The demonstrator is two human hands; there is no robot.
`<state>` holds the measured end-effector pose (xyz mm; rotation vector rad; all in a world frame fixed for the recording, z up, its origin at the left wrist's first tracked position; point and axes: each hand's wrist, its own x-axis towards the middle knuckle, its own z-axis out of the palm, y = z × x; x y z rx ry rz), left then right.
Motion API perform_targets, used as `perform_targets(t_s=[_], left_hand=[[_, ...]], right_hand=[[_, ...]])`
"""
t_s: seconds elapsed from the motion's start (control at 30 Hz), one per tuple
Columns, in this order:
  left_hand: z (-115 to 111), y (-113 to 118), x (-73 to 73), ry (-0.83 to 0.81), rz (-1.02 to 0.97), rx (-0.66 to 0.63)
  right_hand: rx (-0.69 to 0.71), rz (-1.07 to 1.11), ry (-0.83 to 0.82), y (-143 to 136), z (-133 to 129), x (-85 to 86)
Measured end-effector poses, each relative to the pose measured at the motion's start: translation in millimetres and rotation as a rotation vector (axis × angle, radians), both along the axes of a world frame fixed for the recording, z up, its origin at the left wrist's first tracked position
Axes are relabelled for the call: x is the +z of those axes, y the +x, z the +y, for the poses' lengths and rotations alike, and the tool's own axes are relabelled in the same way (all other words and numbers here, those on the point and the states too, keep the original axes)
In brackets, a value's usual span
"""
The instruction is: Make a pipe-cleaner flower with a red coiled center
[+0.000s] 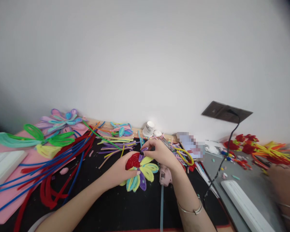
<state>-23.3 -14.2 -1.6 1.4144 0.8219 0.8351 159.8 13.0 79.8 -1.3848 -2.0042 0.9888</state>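
Note:
My left hand (pixel 119 174) is closed on a fuzzy pipe-cleaner flower (pixel 148 171), with the thumb across its front. Yellow, light blue and purple looped petals fan out to its right and below, and a coiled red piece (pixel 132 162) shows at its upper left. My right hand (pixel 157 151) pinches a small purple petal (pixel 141 157) at the flower's top edge; the petal's inner end meets the flower, though whether it is fixed there I cannot tell. Just below my right wrist lies a pink glue gun (pixel 166 176) with a long glue stick (pixel 161 207) pointing toward me.
Blue pipe cleaners (pixel 50 172) and a green-and-yellow looped flower (pixel 42 141) lie left, before a pastel flower (pixel 65 120). A white paper cup (pixel 149 128) stands by the wall. At right, a black cable (pixel 218 170) hangs from a socket; another person's hand (pixel 284 180) is beyond.

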Motion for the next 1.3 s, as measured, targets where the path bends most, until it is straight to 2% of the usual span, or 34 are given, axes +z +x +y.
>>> perform_targets(t_s=[0.17, 0.47, 0.73, 0.83, 0.9, 1.0, 1.07, 1.17, 1.3], left_hand=[[-1.3, 0.4, 1.2, -0.024, -0.025, -0.034], [-2.4, -0.3, 1.4, -0.083, -0.078, -0.054], [-2.1, -0.1, 1.7, -0.153, -0.13, -0.064], [-3.0, -0.6, 6.2, -0.169, -0.176, -0.088], [-3.6, -1.2, 9.8, -0.198, -0.22, -0.088], [-4.0, -1.9, 14.1, -0.252, -0.251, -0.047], [-3.8, -2.0, 16.0, -0.261, -0.264, -0.006], [-2.6, -1.8, 17.2, -0.225, -0.289, 0.08], [0.4, -2.6, 18.6, -0.173, -0.309, 0.216]], right_hand=[[-0.058, -0.044, 0.091, -3.9, 2.3, -7.1], [0.035, -0.09, 0.248, -1.9, 1.3, -7.3], [0.061, -0.162, 0.3, -5.3, 1.0, -6.5], [0.032, -0.139, 0.277, 7.4, -1.3, 2.7], [-0.075, -0.154, 0.27, 25.8, -7.0, 11.0], [-0.22, -0.347, 0.199, 59.5, -24.5, 17.0], [-0.221, -0.506, 0.085, 77.1, -40.0, 12.0], [-0.209, -0.655, -0.027, 87.9, -61.0, -8.0], [-0.193, -0.67, 0.011, 85.6, -73.8, -37.0]])
